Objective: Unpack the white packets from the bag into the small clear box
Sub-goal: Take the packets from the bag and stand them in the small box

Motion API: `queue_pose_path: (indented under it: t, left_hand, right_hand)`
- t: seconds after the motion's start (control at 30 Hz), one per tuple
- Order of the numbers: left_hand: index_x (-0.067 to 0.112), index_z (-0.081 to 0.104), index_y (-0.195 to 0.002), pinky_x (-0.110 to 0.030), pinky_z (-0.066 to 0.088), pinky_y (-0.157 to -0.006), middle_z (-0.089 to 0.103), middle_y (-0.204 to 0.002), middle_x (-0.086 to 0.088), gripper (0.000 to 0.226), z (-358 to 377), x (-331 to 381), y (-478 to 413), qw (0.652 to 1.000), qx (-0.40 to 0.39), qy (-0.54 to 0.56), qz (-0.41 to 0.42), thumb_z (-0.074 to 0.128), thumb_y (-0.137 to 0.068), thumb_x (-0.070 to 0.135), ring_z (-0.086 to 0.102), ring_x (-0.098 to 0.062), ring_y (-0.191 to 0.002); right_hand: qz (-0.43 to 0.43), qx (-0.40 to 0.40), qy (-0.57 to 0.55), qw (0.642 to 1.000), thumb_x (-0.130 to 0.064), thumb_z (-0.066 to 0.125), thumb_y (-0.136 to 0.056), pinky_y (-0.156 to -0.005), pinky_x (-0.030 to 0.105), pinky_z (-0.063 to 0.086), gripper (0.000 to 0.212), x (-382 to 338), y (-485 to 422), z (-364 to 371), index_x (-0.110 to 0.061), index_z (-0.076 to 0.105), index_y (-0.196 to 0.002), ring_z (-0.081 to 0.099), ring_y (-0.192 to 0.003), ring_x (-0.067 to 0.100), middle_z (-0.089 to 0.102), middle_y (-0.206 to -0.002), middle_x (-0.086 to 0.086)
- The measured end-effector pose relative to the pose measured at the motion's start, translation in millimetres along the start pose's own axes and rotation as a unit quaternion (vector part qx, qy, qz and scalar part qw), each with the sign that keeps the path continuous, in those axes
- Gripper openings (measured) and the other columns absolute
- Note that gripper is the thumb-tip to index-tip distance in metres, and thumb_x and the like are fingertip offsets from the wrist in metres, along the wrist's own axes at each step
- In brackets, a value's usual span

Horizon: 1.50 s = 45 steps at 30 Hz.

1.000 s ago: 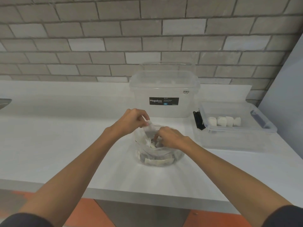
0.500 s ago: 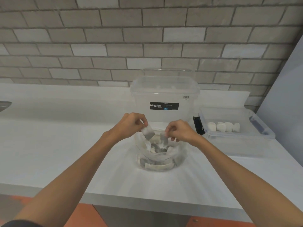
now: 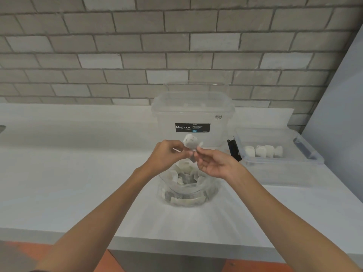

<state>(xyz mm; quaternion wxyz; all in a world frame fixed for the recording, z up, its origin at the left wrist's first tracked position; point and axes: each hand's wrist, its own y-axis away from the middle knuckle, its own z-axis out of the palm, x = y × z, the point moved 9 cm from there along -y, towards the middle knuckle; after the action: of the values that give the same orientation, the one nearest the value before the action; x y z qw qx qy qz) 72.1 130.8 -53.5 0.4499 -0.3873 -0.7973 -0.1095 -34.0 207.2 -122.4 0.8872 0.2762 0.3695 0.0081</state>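
Resting nearest: clear bag on the bench, packets inside.
Hands: left hand and right hand, each grip pinched on one white packet above it.
Small clear box: we'd carry rightwards, laying it beside the packet row.
Hidden: blur; one packet or two, we cannot tell.

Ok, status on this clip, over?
Both up: left hand and right hand pinching a packet over the bag. Four packets already in the box. Nothing in the way.
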Motion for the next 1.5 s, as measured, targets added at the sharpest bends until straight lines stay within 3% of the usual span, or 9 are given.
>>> queue_pose_path:
  t: [0.1,0.2,0.33,0.4,0.5,0.67,1.0,1.13,1.5]
  left_hand:
    - [0.012,0.071,-0.081,-0.02,0.05,-0.07,0.074,-0.076,0.006,0.019,-4.8,3.3,-5.3,0.998,0.04,0.053,-0.004,0.071,-0.085,0.031,0.07,-0.003,-0.076]
    - [0.016,0.071,-0.079,-0.026,0.051,-0.069,0.073,-0.076,0.002,0.013,-9.9,4.9,-11.1,0.997,0.042,0.058,-0.01,0.071,-0.085,0.027,0.07,-0.008,-0.074]
    - [0.015,0.071,-0.076,-0.032,0.05,-0.073,0.072,-0.074,-0.003,0.015,-14.7,5.4,-21.6,0.999,0.005,-0.052,-0.007,0.072,-0.082,0.029,0.068,-0.018,-0.078]
    - [0.013,0.07,-0.075,-0.039,0.051,-0.075,0.07,-0.074,-0.01,0.018,-13.3,10.1,-26.9,0.995,-0.026,-0.095,0.003,0.071,-0.08,0.03,0.064,-0.026,-0.076]
    - [0.011,0.071,-0.076,-0.041,0.051,-0.077,0.07,-0.077,-0.012,0.017,-8.4,26.9,-33.4,0.991,-0.066,-0.116,0.026,0.071,-0.081,0.027,0.063,-0.026,-0.079]
    - [0.018,0.073,-0.077,-0.029,0.054,-0.077,0.072,-0.076,0.001,0.01,-4.7,52.6,-49.7,0.989,-0.091,-0.108,0.046,0.077,-0.078,0.027,0.068,-0.011,-0.079]
    - [0.017,0.064,-0.109,-0.028,0.056,-0.072,0.072,-0.075,0.005,0.025,13.7,91.2,-90.7,0.994,-0.061,-0.078,0.053,0.07,-0.085,0.011,0.069,-0.011,-0.074]
    - [0.017,0.07,-0.096,-0.026,0.052,-0.075,0.072,-0.08,0.005,0.011,36.3,118.1,-110.5,0.986,-0.05,-0.139,0.083,0.07,-0.085,0.016,0.067,-0.007,-0.078]
    - [0.016,0.071,-0.091,-0.006,0.044,-0.068,0.065,-0.083,0.01,0.006,144.4,166.9,-154.9,0.968,-0.095,-0.185,0.143,0.066,-0.089,0.018,0.057,0.004,-0.074]
  right_hand:
    - [-0.001,-0.003,0.018,1.0,-0.008,0.063,-0.09,-0.048,0.016,0.048,0.005,2.6,4.3,7.3,-0.005,0.067,-0.088,0.065,-0.057,0.008,0.073,-0.082,0.007]
    - [-0.086,0.05,0.196,0.975,-0.01,0.065,-0.089,-0.05,0.018,0.047,0.007,-17.1,10.9,3.9,-0.007,0.065,-0.096,0.062,-0.061,0.01,0.071,-0.089,0.008]
    - [-0.322,0.18,0.487,0.792,-0.017,0.066,-0.086,-0.066,0.022,0.044,0.026,-73.3,39.3,14.2,-0.017,0.058,-0.111,0.062,-0.075,0.016,0.066,-0.096,0.004]
    - [-0.385,0.137,0.581,0.704,-0.022,0.064,-0.089,-0.074,0.023,0.041,0.034,-83.8,49.0,38.2,-0.023,0.056,-0.122,0.056,-0.079,0.015,0.06,-0.101,-0.001]
    - [-0.393,0.062,0.648,0.65,-0.03,0.063,-0.091,-0.067,0.013,0.04,0.027,-87.2,52.8,57.5,-0.025,0.064,-0.117,0.055,-0.075,0.013,0.061,-0.099,-0.006]
    - [-0.394,0.06,0.623,0.673,-0.028,0.07,-0.087,-0.059,0.008,0.04,0.01,-114.1,58.4,47.8,-0.019,0.073,-0.084,0.054,-0.064,0.001,0.063,-0.067,-0.008]
    - [-0.365,0.052,0.563,0.739,-0.015,0.071,-0.086,-0.054,0.013,0.045,0.01,-180.1,73.1,-8.4,-0.015,0.075,-0.095,0.062,-0.057,0.004,0.069,-0.063,0.0]
    - [-0.353,0.068,0.557,0.749,-0.013,0.07,-0.086,-0.055,0.015,0.048,0.006,-207.7,81.3,-35.9,-0.012,0.074,-0.091,0.065,-0.059,0.005,0.07,-0.064,0.001]
    - [-0.324,0.152,0.604,0.712,-0.021,0.07,-0.087,-0.053,0.017,0.049,0.01,-270.5,87.4,-143.7,-0.018,0.07,-0.077,0.07,-0.062,0.007,0.071,-0.069,-0.001]
